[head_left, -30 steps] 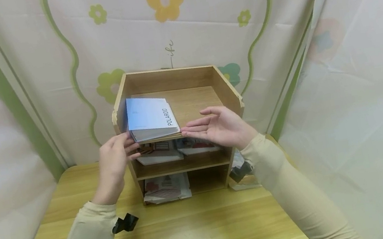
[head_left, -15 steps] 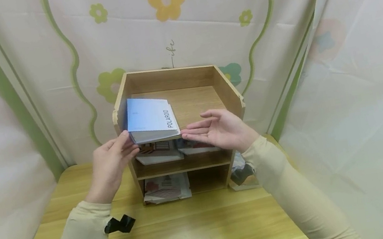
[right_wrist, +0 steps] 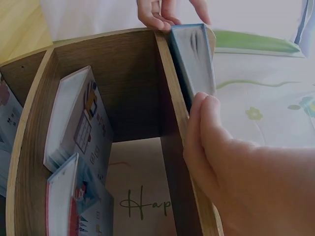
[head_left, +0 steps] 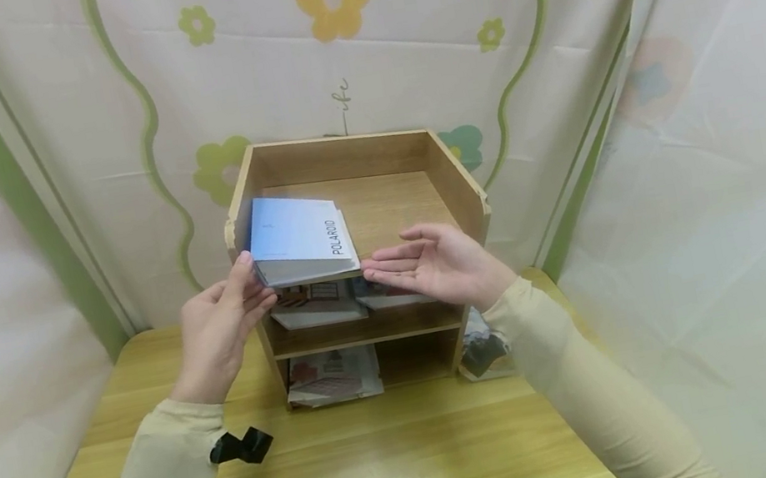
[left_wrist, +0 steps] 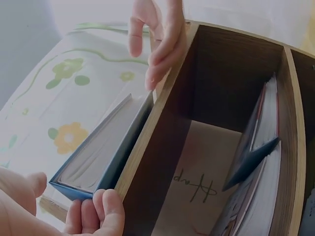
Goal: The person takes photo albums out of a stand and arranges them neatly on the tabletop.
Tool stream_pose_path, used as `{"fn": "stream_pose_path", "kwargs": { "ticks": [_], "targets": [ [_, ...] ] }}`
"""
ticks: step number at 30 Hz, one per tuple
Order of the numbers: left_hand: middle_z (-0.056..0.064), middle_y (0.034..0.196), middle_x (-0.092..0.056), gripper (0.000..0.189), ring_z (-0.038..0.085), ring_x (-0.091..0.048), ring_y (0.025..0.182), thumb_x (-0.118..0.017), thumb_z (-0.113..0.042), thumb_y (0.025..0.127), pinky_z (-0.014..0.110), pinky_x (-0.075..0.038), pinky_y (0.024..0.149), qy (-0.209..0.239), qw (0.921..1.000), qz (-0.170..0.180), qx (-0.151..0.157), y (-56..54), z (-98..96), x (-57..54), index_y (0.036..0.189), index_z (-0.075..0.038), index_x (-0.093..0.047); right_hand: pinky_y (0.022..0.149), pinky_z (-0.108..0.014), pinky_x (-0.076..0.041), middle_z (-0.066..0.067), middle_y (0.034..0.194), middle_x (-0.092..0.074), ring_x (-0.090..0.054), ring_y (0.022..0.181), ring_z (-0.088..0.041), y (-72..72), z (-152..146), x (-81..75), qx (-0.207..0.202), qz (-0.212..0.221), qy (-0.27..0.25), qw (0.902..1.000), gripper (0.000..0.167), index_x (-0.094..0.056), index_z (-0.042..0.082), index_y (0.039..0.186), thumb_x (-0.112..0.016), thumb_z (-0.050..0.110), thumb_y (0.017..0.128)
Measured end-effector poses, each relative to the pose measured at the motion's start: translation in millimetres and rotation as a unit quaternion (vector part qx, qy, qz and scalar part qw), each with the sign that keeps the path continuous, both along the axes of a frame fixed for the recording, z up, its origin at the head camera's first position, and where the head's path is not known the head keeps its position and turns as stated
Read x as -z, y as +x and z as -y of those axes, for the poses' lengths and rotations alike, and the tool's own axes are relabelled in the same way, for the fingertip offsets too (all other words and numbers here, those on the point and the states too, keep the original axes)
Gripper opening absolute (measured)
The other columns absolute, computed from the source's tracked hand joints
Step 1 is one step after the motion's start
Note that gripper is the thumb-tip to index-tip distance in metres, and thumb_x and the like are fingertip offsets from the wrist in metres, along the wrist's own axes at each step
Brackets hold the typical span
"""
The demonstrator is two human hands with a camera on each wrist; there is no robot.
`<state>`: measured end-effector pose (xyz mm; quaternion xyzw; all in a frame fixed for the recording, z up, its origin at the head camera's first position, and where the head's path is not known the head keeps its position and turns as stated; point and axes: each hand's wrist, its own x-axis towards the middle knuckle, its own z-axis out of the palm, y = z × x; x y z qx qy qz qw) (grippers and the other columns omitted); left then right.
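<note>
A thick light-blue photo album [head_left: 297, 228] marked POLAROID lies flat on the top level of a small wooden shelf [head_left: 387, 200], against the left wall. My left hand [head_left: 212, 331] is at its front left corner. There the thumb is at the upper cover and the curled fingers sit below, at the shelf's front edge, as the left wrist view shows. My right hand [head_left: 448, 266] is turned palm up, its nearly straight fingertips touching the album's front right corner. In the right wrist view the right fingers [right_wrist: 205, 110] press together beside the album's page edge.
Several books stand on the middle level [head_left: 318, 305], with another flat printed item [head_left: 333, 376] on the bottom left level. A pale packet [head_left: 479, 350] is beside the shelf at right. Wooden table [head_left: 392, 474] below; printed curtains [head_left: 416, 73] hang behind and at both sides.
My left hand has shifted slightly left and its thumb has come up over the album's corner. The album's front end has slid a little to the left. The right hand has barely moved.
</note>
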<state>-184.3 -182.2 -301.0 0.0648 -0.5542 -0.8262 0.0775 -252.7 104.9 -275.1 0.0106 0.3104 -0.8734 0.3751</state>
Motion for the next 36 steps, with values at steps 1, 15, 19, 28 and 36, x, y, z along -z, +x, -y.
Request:
{"fn": "stream_pose_path", "kwargs": {
  "ticks": [1,15,19,28,36],
  "targets": [
    [0.017,0.108,-0.055,0.057,0.023,-0.064,0.093,-0.076,-0.037,0.086,0.031,-0.054,0.091,0.000,1.0000,0.003,-0.002,-0.2,-0.3,-0.5,0.110,0.010,-0.056,0.110,-0.044,-0.037,-0.037,0.144,-0.032,-0.029,0.139,-0.044,0.6,0.7,0.7,0.004,-0.001,0.003,1.0000,0.054,-0.024,-0.017,0.145,-0.038,0.017,0.105],
    [0.011,0.105,-0.057,0.044,0.022,-0.062,0.093,-0.080,-0.030,0.085,0.030,-0.054,0.091,0.014,0.9995,0.029,0.005,4.3,2.8,-1.8,0.106,0.003,-0.061,0.106,-0.044,-0.043,-0.035,0.141,-0.038,-0.044,0.128,-0.043,3.4,7.2,8.8,0.025,-0.003,0.025,0.9994,0.052,-0.028,-0.016,0.143,-0.041,0.018,0.105],
    [0.010,0.106,-0.056,0.049,0.021,-0.062,0.094,-0.081,-0.031,0.083,0.030,-0.053,0.092,0.025,0.9989,0.036,0.017,5.1,6.9,-1.4,0.109,0.003,-0.058,0.104,-0.044,-0.045,-0.035,0.139,-0.040,-0.046,0.127,-0.043,5.2,10.7,8.6,0.034,-0.015,0.050,0.9981,0.052,-0.032,-0.017,0.141,-0.048,0.015,0.103],
    [0.012,0.101,-0.061,0.054,0.022,-0.067,0.091,-0.077,-0.032,0.087,0.033,-0.053,0.092,0.008,0.9969,0.038,0.068,2.3,17.9,0.5,0.117,0.007,-0.054,0.102,-0.042,-0.047,-0.034,0.138,-0.043,-0.047,0.127,-0.042,5.5,13.7,9.0,0.038,-0.034,0.088,0.9948,0.053,-0.035,-0.017,0.139,-0.053,0.016,0.101],
    [0.020,0.116,-0.055,0.062,0.028,-0.067,0.101,-0.075,-0.031,0.089,0.036,-0.052,0.094,0.015,0.9947,0.041,0.094,2.1,23.6,-2.0,0.126,0.010,-0.045,0.101,-0.041,-0.048,-0.034,0.137,-0.045,-0.048,0.126,-0.043,6.2,15.9,7.7,0.027,-0.039,0.107,0.9931,0.054,-0.038,-0.016,0.137,-0.055,0.020,0.101]
  ]
}}
